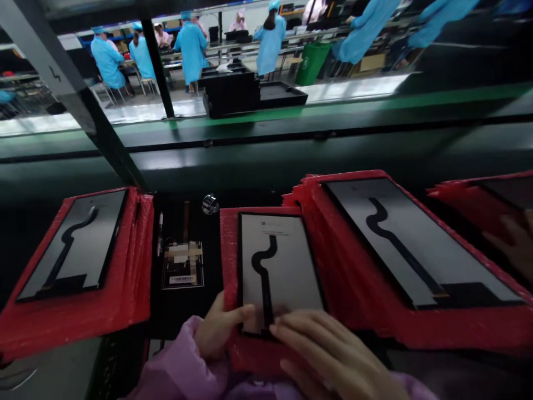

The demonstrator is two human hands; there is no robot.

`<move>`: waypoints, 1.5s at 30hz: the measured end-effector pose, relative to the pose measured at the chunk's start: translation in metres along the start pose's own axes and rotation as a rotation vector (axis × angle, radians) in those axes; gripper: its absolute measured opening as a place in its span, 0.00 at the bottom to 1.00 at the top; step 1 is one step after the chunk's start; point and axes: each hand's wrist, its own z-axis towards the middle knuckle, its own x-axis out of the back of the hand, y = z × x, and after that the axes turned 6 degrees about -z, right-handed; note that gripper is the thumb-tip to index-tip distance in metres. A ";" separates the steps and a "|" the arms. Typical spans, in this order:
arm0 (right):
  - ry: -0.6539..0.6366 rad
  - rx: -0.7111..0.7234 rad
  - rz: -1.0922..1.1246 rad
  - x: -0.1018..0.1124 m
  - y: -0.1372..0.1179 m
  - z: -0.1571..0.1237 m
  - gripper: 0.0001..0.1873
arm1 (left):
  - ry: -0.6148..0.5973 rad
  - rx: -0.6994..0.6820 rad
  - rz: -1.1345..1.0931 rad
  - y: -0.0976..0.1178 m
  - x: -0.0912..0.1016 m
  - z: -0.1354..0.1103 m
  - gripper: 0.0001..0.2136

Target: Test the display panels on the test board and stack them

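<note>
From where I stand, the screen (291, 261) lies face-on over a red bag (229, 244) right in front of the person, its dark ribbon (265, 278) curling up the middle. The left hand (220, 328) grips its lower left edge, thumb on the front; the right hand (333, 353) has its fingers loosely outstretched over the bottom corner, clasping nothing. Red stacks (135, 278) flank it, and a small board (182, 265) sits to the left beside a pen (160, 233).

Black rectangular trays (231, 93) stand stacked at the far side of a long dark-green surface (250, 158). Behind them, to the right, is a green plastic bin (313, 64). In the background, people in light-blue gowns (270, 47) sit or stand.
</note>
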 end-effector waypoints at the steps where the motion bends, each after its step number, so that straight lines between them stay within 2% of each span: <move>1: -0.046 0.003 -0.030 0.000 0.005 0.014 0.14 | 0.025 -0.009 0.004 -0.001 0.008 0.001 0.34; 4: -0.145 -0.040 -0.142 -0.024 0.025 0.068 0.16 | 0.036 -0.057 0.042 -0.008 0.022 0.008 0.36; 7: -0.141 -0.240 -0.091 -0.074 0.047 0.126 0.18 | -0.021 -0.188 0.175 -0.016 0.026 0.019 0.33; 10: -0.118 -0.262 -0.035 -0.127 0.066 0.168 0.22 | -0.030 -0.351 0.321 -0.022 0.027 0.026 0.31; 12: -0.113 -0.264 0.001 -0.154 0.078 0.182 0.23 | 0.005 -0.380 0.383 -0.024 0.027 0.027 0.35; 14: -0.110 -0.281 0.037 -0.175 0.089 0.187 0.22 | 0.026 -0.351 0.429 -0.025 0.026 0.025 0.39; 19: -0.119 -0.350 0.098 -0.203 0.112 0.181 0.25 | 0.006 -0.335 0.470 -0.023 0.023 0.020 0.41; 22: -0.135 -0.368 0.105 -0.208 0.118 0.178 0.29 | -0.027 -0.369 0.442 -0.024 0.024 0.022 0.42; 26: -0.177 -0.364 0.093 -0.206 0.121 0.183 0.33 | -0.010 -0.389 0.455 -0.025 0.024 0.022 0.43; 30: -0.188 -0.367 0.041 -0.189 0.129 0.175 0.37 | 0.051 -0.407 0.472 -0.025 0.025 0.023 0.44; 33: -0.158 -0.477 -0.084 -0.159 0.137 0.139 0.31 | 0.094 -0.435 0.513 -0.023 0.027 0.028 0.43; 37: -0.172 -0.671 -0.321 -0.117 0.135 0.068 0.23 | 0.136 -0.514 0.605 -0.018 0.024 0.035 0.41; 39: -0.210 -0.715 -0.415 -0.107 0.127 0.042 0.19 | 0.183 -0.594 0.739 -0.016 0.021 0.034 0.41; 41: -0.250 -0.720 -0.483 -0.106 0.117 0.028 0.19 | 0.257 -0.719 0.963 -0.016 0.018 0.030 0.39; 43: -0.280 -0.727 -0.533 -0.109 0.109 0.025 0.20 | 0.330 -0.850 1.221 -0.015 0.018 0.024 0.36; 45: -0.300 -0.743 -0.567 -0.112 0.107 0.028 0.21 | 0.319 -0.930 1.425 -0.017 0.021 0.019 0.32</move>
